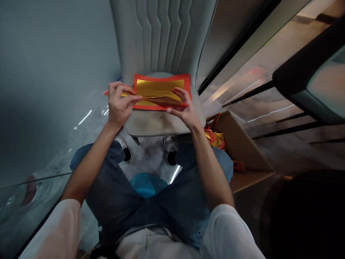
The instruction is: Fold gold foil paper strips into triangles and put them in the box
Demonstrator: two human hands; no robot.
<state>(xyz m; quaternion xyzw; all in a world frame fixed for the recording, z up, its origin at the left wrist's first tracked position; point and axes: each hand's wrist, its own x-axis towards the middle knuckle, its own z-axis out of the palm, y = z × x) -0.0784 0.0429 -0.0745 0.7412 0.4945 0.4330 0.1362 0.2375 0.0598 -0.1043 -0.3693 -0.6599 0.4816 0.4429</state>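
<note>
Folded orange-and-gold sheet point(167, 101) at centre of frame, held above the near edge of matching orange sheets with gold panels point(159, 85). My left hand point(118, 104): thumb and index finger pinching the fold's left end. My right hand point(186, 109): fingers spread from the thumb around its right end; cannot tell whether they grip. Sheets lie on the seat of a grey chair point(161, 39), upper centre, backrest ribbed. Right of centre, beside my knee: open cardboard box point(249, 154) with red-and-gold paper pieces point(215, 138) inside. Rounded blue object point(148, 185) low centre, between my legs. Dark-legged chair point(304, 79) at upper right.
</note>
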